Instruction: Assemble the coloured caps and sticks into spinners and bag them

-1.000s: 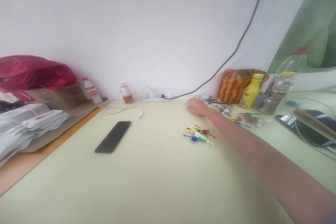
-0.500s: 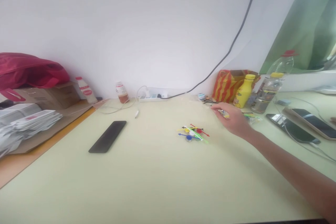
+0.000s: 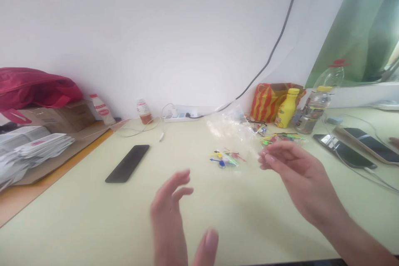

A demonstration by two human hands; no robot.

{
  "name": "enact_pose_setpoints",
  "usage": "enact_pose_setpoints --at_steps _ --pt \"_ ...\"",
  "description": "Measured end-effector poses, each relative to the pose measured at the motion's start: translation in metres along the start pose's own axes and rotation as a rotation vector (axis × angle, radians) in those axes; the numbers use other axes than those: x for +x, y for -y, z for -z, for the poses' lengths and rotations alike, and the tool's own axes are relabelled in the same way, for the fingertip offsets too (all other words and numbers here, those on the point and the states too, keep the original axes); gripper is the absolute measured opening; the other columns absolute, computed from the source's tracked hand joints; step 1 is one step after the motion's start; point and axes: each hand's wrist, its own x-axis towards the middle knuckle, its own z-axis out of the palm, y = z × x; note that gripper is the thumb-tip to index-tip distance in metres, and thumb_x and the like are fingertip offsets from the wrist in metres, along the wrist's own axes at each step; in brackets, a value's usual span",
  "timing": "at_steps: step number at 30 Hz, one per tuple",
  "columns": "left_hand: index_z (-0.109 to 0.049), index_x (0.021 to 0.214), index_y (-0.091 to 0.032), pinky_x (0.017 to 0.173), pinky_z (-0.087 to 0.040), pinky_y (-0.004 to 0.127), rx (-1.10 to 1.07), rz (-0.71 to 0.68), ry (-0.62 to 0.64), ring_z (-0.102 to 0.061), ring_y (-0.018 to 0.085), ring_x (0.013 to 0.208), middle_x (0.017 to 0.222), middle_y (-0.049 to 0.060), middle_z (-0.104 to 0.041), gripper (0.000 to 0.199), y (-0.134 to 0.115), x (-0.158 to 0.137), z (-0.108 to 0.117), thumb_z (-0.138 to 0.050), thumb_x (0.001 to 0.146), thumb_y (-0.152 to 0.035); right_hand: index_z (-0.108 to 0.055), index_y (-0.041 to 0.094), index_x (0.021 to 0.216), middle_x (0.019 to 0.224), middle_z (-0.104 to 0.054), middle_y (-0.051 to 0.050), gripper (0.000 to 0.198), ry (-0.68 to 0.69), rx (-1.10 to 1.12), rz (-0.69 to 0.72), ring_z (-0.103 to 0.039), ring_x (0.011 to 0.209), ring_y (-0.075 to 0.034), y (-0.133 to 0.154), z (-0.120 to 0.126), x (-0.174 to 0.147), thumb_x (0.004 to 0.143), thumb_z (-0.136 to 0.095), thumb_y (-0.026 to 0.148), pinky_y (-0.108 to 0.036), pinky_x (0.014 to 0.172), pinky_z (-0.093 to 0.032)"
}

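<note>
My right hand [image 3: 291,170] pinches the edge of a clear plastic bag [image 3: 230,129], which spreads out to the left above the table. Behind and partly beneath the bag lies a small pile of coloured plastic arrow pieces [image 3: 222,163] in blue, yellow, red, green and white. More coloured plastic pieces [image 3: 280,138] lie just beyond my right hand, partly hidden by it. At the front, my left hand [image 3: 177,220] is raised over the table with thumb and fingers apart, and nothing is in it.
A black phone [image 3: 127,163] lies left of centre. Along the wall stand a brown drink bottle [image 3: 144,112], a power strip [image 3: 181,117], a striped bag [image 3: 260,102], a yellow bottle [image 3: 286,110] and a clear bottle [image 3: 313,110]. Phones with a cable [image 3: 346,151] lie at right.
My right hand has come back toward me from the far right, now with the clear plastic bag in its fingers. My left hand has entered from below.
</note>
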Motion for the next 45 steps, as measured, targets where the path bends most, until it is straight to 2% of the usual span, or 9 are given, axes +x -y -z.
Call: enact_pose_setpoints --at_steps 5,9,22,25,30,34,38,42,45 --pt "-0.058 0.141 -0.033 0.089 -0.065 0.048 -0.362 0.331 0.353 -0.071 0.031 0.110 0.135 0.012 -0.068 0.057 -0.005 0.043 -0.029 -0.068 0.092 -0.059 -0.074 0.031 0.097 0.094 -0.077 -0.005 0.017 0.049 0.033 -0.043 -0.076 0.083 -0.026 0.008 -0.027 -0.024 0.088 -0.080 0.043 -0.042 0.074 -0.070" --pt "-0.074 0.114 -0.021 0.076 -0.063 0.038 -0.485 0.468 0.342 -0.073 0.023 0.079 0.091 0.009 -0.078 0.045 -0.003 0.054 -0.034 -0.077 0.086 -0.055 -0.073 0.030 0.091 0.087 -0.075 -0.004 0.019 0.024 0.016 -0.054 -0.075 0.076 -0.025 0.007 -0.034 -0.032 0.085 -0.081 0.045 -0.041 0.068 -0.070" --pt "-0.071 0.094 -0.015 0.066 -0.052 0.028 -0.375 0.381 0.403 -0.064 0.017 0.070 0.073 0.004 -0.070 0.030 0.012 0.064 -0.017 -0.074 0.091 -0.045 -0.075 0.021 0.095 0.076 -0.068 -0.002 0.035 0.266 -0.006 -0.333 -0.062 0.068 -0.016 0.000 -0.028 -0.034 0.090 -0.073 0.055 -0.030 0.066 -0.058" --pt "-0.070 0.096 -0.016 0.068 -0.051 0.028 -0.369 0.359 0.443 -0.062 0.016 0.070 0.072 0.002 -0.067 0.028 0.014 0.069 -0.009 -0.070 0.095 -0.045 -0.073 0.022 0.099 0.081 -0.070 -0.003 0.031 0.202 -0.062 -0.214 -0.064 0.070 -0.017 -0.002 -0.021 -0.029 0.092 -0.073 0.052 -0.031 0.067 -0.058" --pt "-0.070 0.097 -0.019 0.073 -0.051 0.028 -0.207 0.277 0.636 -0.063 0.016 0.080 0.084 0.003 -0.068 0.025 0.015 0.090 0.010 -0.065 0.099 -0.043 -0.068 0.024 0.115 0.106 -0.070 -0.007 0.029 -0.150 -0.284 0.331 -0.068 0.094 -0.023 0.007 -0.003 -0.012 0.089 -0.078 0.033 -0.041 0.088 -0.059" --pt "-0.069 0.097 -0.020 0.078 -0.053 0.029 -0.094 0.218 0.662 -0.067 0.017 0.085 0.091 0.003 -0.071 0.023 0.010 0.103 0.016 -0.063 0.100 -0.043 -0.070 0.025 0.109 0.098 -0.072 -0.005 0.021 -0.119 -0.568 0.536 -0.069 0.093 -0.024 0.024 -0.003 -0.012 0.090 -0.076 0.028 -0.042 0.094 -0.058" --pt "-0.069 0.096 -0.021 0.084 -0.055 0.031 -0.051 0.145 0.664 -0.069 0.018 0.089 0.094 0.003 -0.074 0.025 0.005 0.110 0.015 -0.062 0.101 -0.044 -0.068 0.027 0.125 0.112 -0.076 -0.008 0.036 0.076 -0.502 0.259 -0.072 0.103 -0.027 0.033 -0.008 -0.012 0.091 -0.076 0.038 -0.043 0.094 -0.060" --pt "-0.074 0.099 -0.022 0.087 -0.056 0.030 -0.046 0.042 0.632 -0.071 0.018 0.092 0.098 0.002 -0.077 0.024 0.005 0.117 0.011 -0.062 0.102 -0.043 -0.068 0.025 0.124 0.117 -0.077 -0.010 0.038 0.354 -0.026 -0.178 -0.072 0.114 -0.029 0.035 -0.003 0.006 0.096 -0.070 0.050 -0.048 0.103 -0.057" --pt "-0.077 0.106 -0.023 0.089 -0.057 0.029 -0.081 -0.006 0.602 -0.072 0.018 0.095 0.105 0.003 -0.078 0.023 0.007 0.121 0.005 -0.063 0.101 -0.041 -0.073 0.024 0.121 0.128 -0.075 -0.012 0.037 0.581 0.226 -0.290 -0.067 0.125 -0.031 0.033 0.004 0.025 0.103 -0.057 0.052 -0.053 0.114 -0.048"
